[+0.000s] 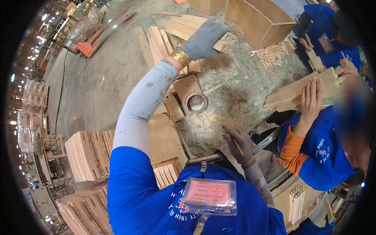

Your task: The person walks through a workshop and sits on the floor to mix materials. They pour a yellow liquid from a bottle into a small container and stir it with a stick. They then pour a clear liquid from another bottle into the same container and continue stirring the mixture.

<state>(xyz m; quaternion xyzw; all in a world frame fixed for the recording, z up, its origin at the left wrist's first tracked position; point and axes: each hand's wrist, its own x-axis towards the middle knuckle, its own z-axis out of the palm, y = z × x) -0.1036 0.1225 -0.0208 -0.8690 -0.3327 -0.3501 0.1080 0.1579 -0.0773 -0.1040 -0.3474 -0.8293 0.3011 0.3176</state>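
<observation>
My left hand (204, 38), in a grey glove, is stretched far forward and closed on a wooden board (226, 44) with holes in its end. Beneath that hand lie several long pale wooden boards (178, 26). My right hand (239, 145), in a darker glove, is near my body, its fingers closed round a thin wooden stick (237, 147); whether the stick has a brush tip I cannot tell. Between my two hands a round bowl (197, 103) with whitish contents sits at the end of a wooden block (187, 87).
Stacks of wooden boards (88, 154) stand at the left. Ahead right are a large wooden box (250, 29) and a pile of small dowels (272, 54). Two co-workers sit at the right; one's hand (312, 96) rests on boards (291, 94). An orange pallet jack (84, 47) stands farther off.
</observation>
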